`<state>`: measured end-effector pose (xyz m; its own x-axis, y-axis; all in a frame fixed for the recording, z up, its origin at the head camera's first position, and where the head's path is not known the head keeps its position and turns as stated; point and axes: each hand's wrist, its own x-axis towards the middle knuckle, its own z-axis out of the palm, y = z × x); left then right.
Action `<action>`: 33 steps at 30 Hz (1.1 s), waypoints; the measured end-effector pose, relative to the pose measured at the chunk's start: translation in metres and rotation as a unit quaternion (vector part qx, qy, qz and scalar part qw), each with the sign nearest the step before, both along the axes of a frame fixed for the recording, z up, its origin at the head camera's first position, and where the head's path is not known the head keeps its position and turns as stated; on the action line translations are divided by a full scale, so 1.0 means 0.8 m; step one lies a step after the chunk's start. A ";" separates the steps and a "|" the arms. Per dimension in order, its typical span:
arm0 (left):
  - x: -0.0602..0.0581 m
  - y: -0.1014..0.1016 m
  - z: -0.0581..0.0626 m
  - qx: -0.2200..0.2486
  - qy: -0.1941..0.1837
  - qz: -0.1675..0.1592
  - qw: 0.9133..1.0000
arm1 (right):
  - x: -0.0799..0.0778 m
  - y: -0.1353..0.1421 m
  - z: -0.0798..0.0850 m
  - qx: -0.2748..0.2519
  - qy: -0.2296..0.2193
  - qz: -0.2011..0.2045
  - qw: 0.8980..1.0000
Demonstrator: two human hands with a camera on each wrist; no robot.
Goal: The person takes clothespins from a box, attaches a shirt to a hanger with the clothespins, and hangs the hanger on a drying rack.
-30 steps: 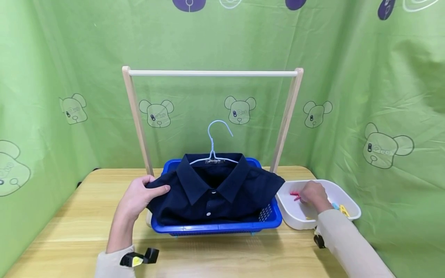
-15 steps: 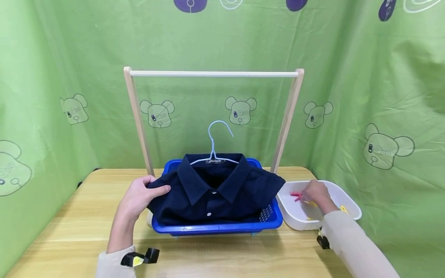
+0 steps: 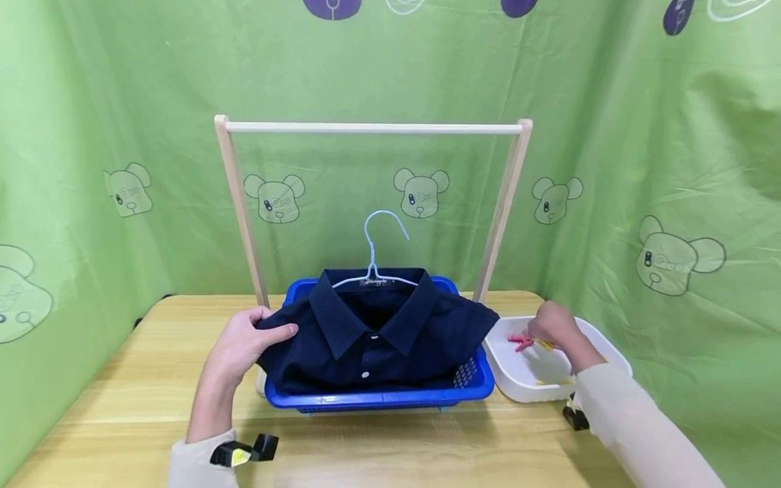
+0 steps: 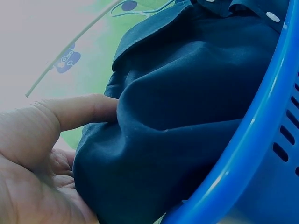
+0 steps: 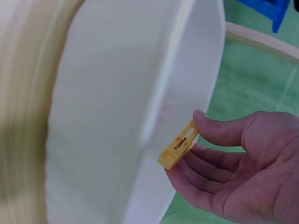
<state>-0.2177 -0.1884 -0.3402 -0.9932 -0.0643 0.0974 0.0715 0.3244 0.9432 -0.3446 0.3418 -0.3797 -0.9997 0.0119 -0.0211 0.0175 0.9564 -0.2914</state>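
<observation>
A dark navy collared shirt (image 3: 390, 332) lies over the blue basket (image 3: 390, 398), with a pale blue wire hanger (image 3: 372, 254) inside its collar and the hook standing up. My left hand (image 3: 244, 346) grips the shirt's left-side sleeve, thumb on top and the other fingers behind the cloth. In the left wrist view the thumb (image 4: 88, 112) presses into a fold of the fabric. Above the white tray (image 3: 518, 390), my right hand (image 3: 555, 329) pinches a yellow clothespin (image 5: 179, 145) between thumb and fingers. Red clothespins (image 3: 521, 341) lie in the tray beside it.
A wooden rack with a white top bar (image 3: 372, 128) stands behind the basket, its posts on either side. Another yellow clothespin (image 3: 552, 382) lies near the tray's front wall. Green curtain (image 3: 378, 68) surrounds the wooden table (image 3: 366, 447).
My right hand has risen a little from the tray floor and now holds the yellow clothespin. The left hand and the shirt look unchanged.
</observation>
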 end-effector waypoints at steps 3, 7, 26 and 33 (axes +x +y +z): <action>0.000 -0.001 -0.001 -0.001 0.001 0.000 1.000 | 0.001 -0.007 0.011 0.014 0.001 0.010 1.000; 0.000 -0.001 0.000 0.001 0.002 -0.001 1.000 | 0.004 -0.016 0.027 0.026 0.001 0.025 0.999; 0.000 -0.001 0.001 0.003 0.000 -0.004 1.000 | 0.016 -0.055 0.075 -0.009 0.035 0.051 0.998; 0.001 0.000 0.003 0.003 -0.004 -0.004 1.000 | 0.020 -0.065 0.086 -0.014 0.068 0.069 0.995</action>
<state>-0.2168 -0.1881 -0.3376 -0.9944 -0.0579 0.0887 0.0659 0.3175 0.9460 -0.3285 0.2900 -0.3106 -0.9854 -0.1250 0.1154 -0.1552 0.9384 -0.3086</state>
